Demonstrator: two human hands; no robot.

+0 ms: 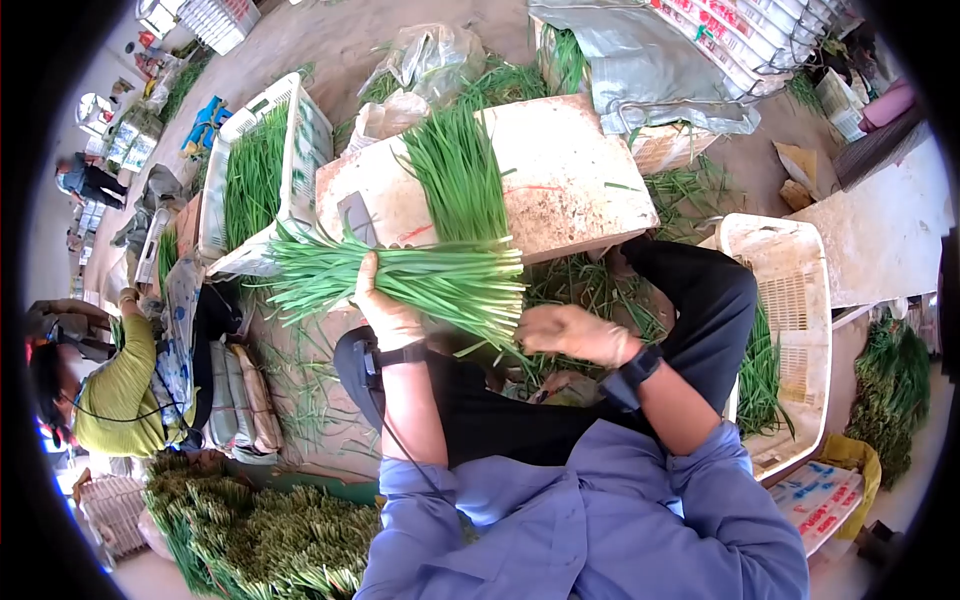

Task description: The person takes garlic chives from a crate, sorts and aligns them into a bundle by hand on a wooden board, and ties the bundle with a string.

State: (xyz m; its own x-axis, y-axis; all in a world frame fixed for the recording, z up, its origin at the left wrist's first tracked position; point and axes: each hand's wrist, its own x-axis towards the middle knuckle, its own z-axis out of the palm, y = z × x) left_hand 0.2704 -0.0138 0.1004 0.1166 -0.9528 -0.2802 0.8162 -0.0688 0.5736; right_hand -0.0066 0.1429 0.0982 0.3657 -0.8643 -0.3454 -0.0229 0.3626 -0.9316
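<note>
My left hand (388, 310), in a pale glove, is closed around a thick bunch of garlic chives (430, 280), its thumb on top. The leafy tips point left and the pale, even stem ends point right. Beside those stem ends is my gloved right hand (575, 333), slightly blurred, with its fingers reaching toward them and nothing visible in it. Whether it touches the stems I cannot tell. Just beyond, another pile of garlic chives (457, 170) lies across a stained white board (570, 180). A flat grey metal piece (356, 217) rests on the board's left part.
A white crate (305, 150) of chives stands left of the board, another white crate (800, 290) to my right. Bundled chives (270, 530) are heaped at lower left. A co-worker in a green top (125, 400) sits at left. Loose leaves litter the floor.
</note>
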